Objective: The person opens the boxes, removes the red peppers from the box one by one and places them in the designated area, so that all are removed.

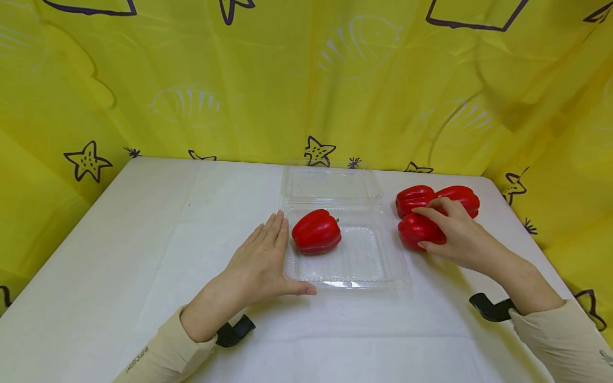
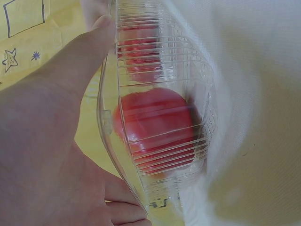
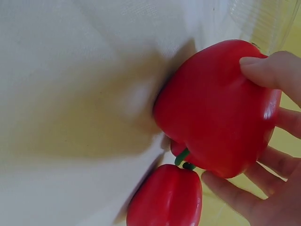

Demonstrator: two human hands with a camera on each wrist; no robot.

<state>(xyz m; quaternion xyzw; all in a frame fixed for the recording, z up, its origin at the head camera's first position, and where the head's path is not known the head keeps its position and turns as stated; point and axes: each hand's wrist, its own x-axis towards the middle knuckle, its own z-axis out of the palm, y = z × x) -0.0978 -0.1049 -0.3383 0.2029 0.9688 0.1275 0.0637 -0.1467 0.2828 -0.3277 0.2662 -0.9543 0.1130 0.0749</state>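
A clear plastic clamshell container [image 1: 354,282] lies on the table with its lid folded back. One red bell pepper [image 1: 316,232] sits in the left part of its base. My left hand [image 1: 261,260] rests along the container's left and front rim, fingers straight and thumb spread; the left wrist view shows the pepper [image 2: 157,125] through the ribbed wall. To the right of the container, my right hand [image 1: 452,234] grips another red bell pepper [image 3: 221,108] between thumb and fingers. Two more red bell peppers, one at the left [image 1: 413,199] and one at the right [image 1: 462,198], lie just behind it.
The container's lid [image 1: 330,183] reaches toward the back edge of the white table [image 1: 119,239]. A yellow printed curtain [image 1: 268,80] hangs behind the table and on both sides. Dark straps with black pieces [image 1: 235,331] are at both wrists.
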